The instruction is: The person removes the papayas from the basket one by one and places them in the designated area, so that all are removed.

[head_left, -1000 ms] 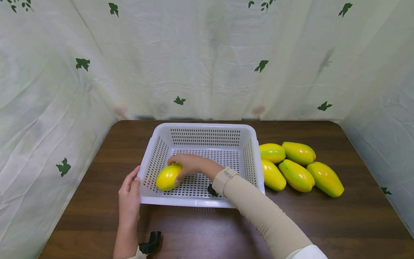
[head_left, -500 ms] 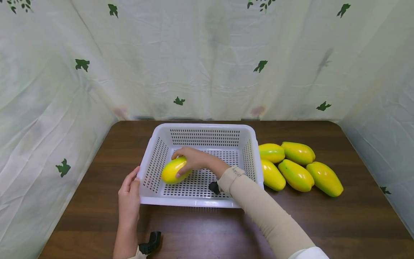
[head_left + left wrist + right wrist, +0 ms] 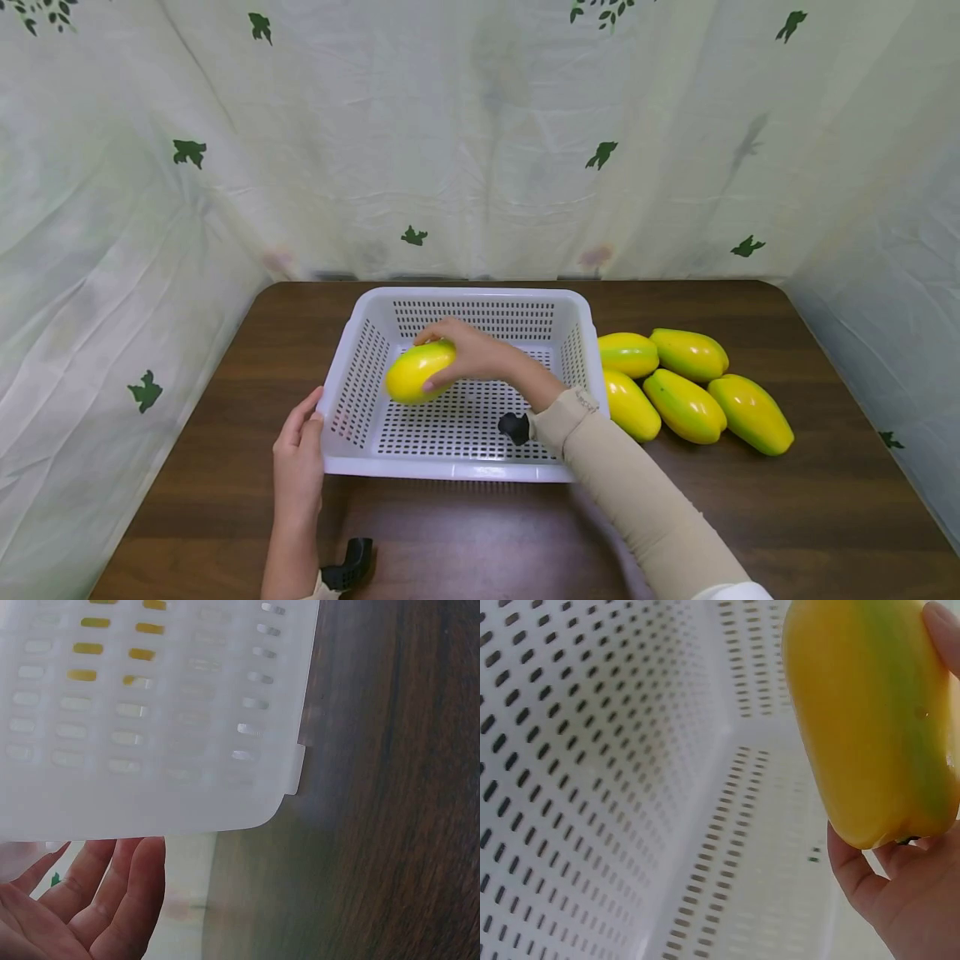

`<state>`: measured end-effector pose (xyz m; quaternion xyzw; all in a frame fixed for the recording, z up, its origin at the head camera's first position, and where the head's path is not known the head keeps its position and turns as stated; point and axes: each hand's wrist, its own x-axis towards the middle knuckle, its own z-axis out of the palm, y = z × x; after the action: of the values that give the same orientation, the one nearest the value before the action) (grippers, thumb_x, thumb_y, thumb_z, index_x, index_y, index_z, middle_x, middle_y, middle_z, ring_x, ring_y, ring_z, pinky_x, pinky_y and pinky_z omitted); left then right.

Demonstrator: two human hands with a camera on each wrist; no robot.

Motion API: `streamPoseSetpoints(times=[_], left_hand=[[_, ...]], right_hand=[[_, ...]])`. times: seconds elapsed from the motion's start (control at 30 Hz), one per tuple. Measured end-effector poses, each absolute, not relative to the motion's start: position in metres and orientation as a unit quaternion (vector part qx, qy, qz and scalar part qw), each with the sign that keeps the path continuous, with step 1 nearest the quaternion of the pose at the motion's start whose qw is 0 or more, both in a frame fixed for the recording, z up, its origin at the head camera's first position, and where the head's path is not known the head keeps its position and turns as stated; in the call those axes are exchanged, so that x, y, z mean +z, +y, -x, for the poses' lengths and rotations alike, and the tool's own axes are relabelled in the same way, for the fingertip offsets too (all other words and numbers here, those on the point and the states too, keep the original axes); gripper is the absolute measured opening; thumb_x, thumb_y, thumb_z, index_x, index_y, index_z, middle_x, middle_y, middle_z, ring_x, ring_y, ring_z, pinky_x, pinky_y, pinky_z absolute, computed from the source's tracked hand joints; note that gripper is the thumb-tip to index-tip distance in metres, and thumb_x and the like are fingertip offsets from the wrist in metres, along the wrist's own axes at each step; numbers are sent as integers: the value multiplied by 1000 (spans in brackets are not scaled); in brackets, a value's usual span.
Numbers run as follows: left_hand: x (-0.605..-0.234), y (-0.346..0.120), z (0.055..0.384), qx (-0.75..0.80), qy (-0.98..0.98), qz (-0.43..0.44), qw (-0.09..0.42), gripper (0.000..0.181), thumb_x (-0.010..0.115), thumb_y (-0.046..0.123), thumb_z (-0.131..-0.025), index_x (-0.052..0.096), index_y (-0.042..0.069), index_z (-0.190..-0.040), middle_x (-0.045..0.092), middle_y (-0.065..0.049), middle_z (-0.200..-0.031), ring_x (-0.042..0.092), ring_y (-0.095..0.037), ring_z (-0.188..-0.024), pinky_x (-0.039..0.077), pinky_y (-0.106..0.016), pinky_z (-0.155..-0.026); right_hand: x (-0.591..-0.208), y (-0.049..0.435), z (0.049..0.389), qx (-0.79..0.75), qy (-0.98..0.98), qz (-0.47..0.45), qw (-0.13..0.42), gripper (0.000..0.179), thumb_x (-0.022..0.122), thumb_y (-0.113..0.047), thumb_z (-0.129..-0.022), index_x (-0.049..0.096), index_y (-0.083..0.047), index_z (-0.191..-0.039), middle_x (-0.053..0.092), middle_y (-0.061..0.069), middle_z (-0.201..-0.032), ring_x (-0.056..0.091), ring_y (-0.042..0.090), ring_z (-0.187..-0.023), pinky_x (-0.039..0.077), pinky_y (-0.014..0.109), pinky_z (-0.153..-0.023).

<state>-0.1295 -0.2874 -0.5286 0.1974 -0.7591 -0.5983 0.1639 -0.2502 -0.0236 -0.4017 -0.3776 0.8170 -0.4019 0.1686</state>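
Observation:
In the head view my right hand [image 3: 472, 354] grips a yellow-green papaya [image 3: 418, 373] inside a white perforated plastic basket [image 3: 465, 472]. The papaya [image 3: 870, 712] fills the upper right of the right wrist view, its stem end toward the palm and a fingertip on its side. The basket floor shows below it. My left hand [image 3: 298, 454] holds the basket's left rim near the front corner. In the left wrist view, the fingers of my left hand [image 3: 112, 900] reach up to the rim, and yellow shows through the slots of the basket wall [image 3: 150, 802].
Several papayas [image 3: 686, 407] lie grouped on the brown wooden table [image 3: 810, 517] close to the basket's right side. A pale curtain with green leaf shapes [image 3: 487, 167] encloses the table's back and sides. Black wrist mounts [image 3: 352, 562] sit at both wrists.
My right hand has raised the papaya from the basket's left front floor and carried it back and to the right. The left hand has stayed on the rim.

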Motion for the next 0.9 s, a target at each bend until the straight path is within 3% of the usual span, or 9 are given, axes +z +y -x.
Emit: streamPoseSetpoints(times=[0.5, 0.7, 0.9], left_hand=[[-525, -285, 128, -593, -762, -200, 167, 37, 37, 48, -92, 49, 40, -126, 47, 8, -127, 49, -20, -105, 40, -49, -82], [-508, -278, 121, -608, -756, -182, 161, 40, 41, 42, -92, 48, 31, -130, 46, -4, -130, 47, -26, -105, 42, -41, -78], [-519, -283, 125, -598, -761, -191, 165, 39, 39, 44, -92, 49, 34, -129, 47, 3, -128, 49, -22, -104, 44, -37, -76]], right_hand=[[-380, 15, 239, -471, 803, 356, 90, 55, 79, -30, -67, 57, -19, -116, 45, -3, -114, 42, 14, -97, 40, 32, -80], [-377, 31, 236, -484, 805, 338, 57, 58, 80, -30, -66, 57, -17, -117, 45, 0, -111, 43, 17, -95, 40, 34, -78], [-375, 49, 234, -489, 810, 323, 26, 61, 79, -33, -66, 55, -17, -119, 44, 0, -110, 43, 18, -94, 40, 35, -77]])
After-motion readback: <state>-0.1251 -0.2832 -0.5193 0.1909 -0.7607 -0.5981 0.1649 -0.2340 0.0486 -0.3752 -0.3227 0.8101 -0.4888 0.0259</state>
